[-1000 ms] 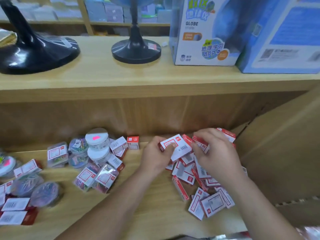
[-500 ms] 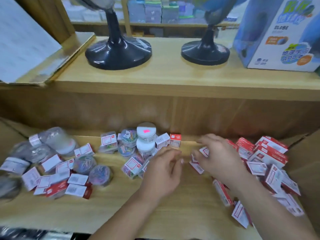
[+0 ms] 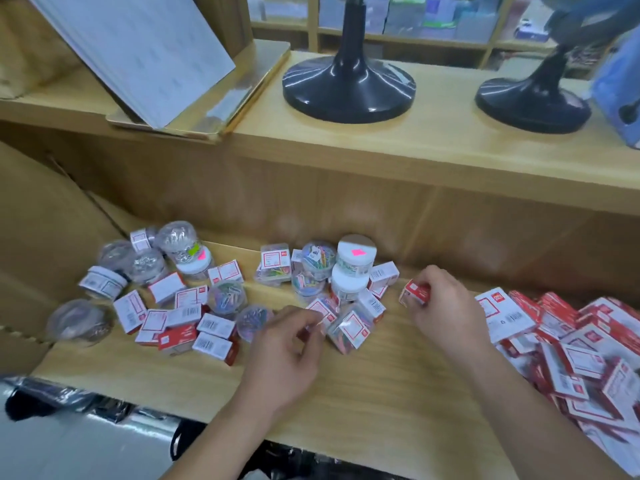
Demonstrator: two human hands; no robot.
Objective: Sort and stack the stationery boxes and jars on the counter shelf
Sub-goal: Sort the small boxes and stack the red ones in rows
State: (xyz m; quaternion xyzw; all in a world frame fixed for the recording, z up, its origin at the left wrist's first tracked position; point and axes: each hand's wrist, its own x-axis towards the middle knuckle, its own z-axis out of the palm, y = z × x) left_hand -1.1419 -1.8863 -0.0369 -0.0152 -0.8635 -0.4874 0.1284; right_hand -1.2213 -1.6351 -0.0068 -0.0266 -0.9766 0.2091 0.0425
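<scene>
Boxes [image 3: 571, 344], red and white, are heaped just right of the right hand [image 3: 446, 306]; the pile is cut off by the frame edge. The right hand pinches one red box [image 3: 415, 294] between fingers and thumb; can't tell if it touches the shelf [image 3: 381, 393]. The left hand [image 3: 287, 355] has curled fingers with the tips at a white-label box [image 3: 323, 311]; can't tell if it grips it. The hands are apart.

Beyond the gap between the hands stand two stacked white jars [image 3: 355, 268], with a pink sticker [image 3: 358, 252] on the top lid and clear tubs [image 3: 313, 261] of coloured clips against them. Left of the left hand lie small boxes [image 3: 180, 320], barcodes up. Beyond them are clear jars [image 3: 173, 244] of metal clips, some on their sides.

Labels show red frames and barcodes; the print is too blurred to read.

The shelf is light wood. Above the hands is a counter top [image 3: 415, 143] of the same wood with two black bases [image 3: 348, 88], stems cut off at the top. Left of those, a gold tray [image 3: 214, 109] holds tilted paper [image 3: 138, 46]. Cardboard [image 3: 41, 220] is at far left, and a blue box [image 3: 616, 88] is cut off at far right. The back shelves are blurred.
</scene>
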